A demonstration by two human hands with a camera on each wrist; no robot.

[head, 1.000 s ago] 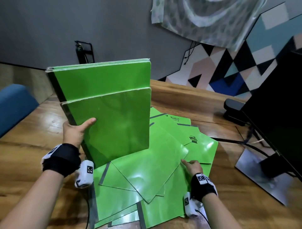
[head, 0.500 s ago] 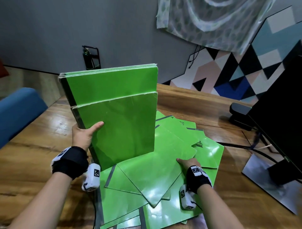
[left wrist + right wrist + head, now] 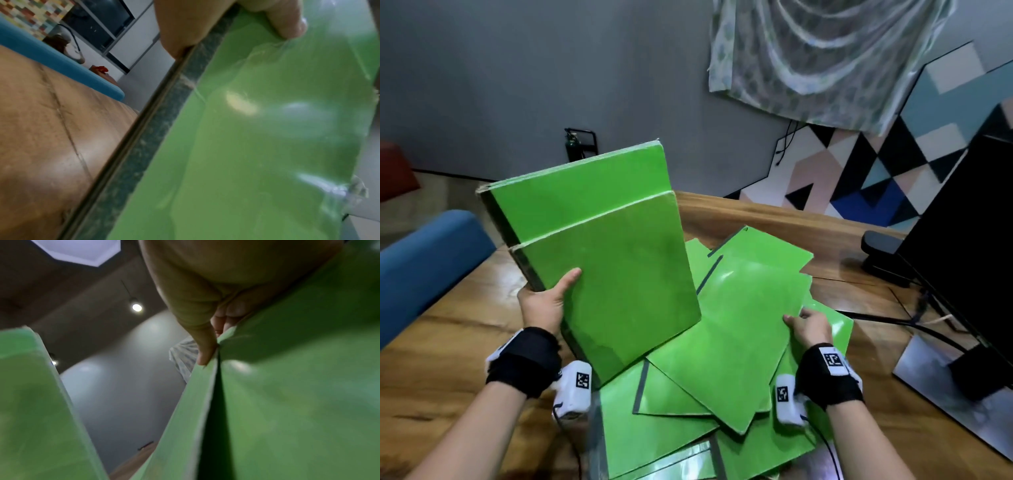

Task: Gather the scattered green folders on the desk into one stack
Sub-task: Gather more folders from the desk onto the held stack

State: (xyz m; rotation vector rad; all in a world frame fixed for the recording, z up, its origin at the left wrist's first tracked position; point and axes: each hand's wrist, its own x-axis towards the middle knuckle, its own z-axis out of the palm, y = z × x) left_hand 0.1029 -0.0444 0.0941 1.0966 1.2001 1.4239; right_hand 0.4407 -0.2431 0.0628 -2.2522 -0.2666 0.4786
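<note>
My left hand (image 3: 548,301) grips a stack of green folders (image 3: 602,260) by its dark spine, thumb on the front cover; the stack stands tilted on its lower edge over the pile. In the left wrist view the thumb (image 3: 287,19) presses the glossy green cover (image 3: 257,146). Several loose green folders (image 3: 671,428) lie fanned across the wooden desk (image 3: 448,359). My right hand (image 3: 806,327) pinches the right edge of the top loose folder (image 3: 743,325), lifted at an angle. The right wrist view shows the thumb (image 3: 205,352) on that folder's edge (image 3: 195,402).
A black monitor (image 3: 969,246) on a metal base (image 3: 945,394) stands at the right, with cables (image 3: 887,318) running behind the folders. A dark object (image 3: 883,253) sits near the monitor. A blue chair (image 3: 424,260) is at the desk's left side.
The right hand has raised the top loose folder off the pile by its right edge. The held stack has tilted a little to the left; the head view has shifted.
</note>
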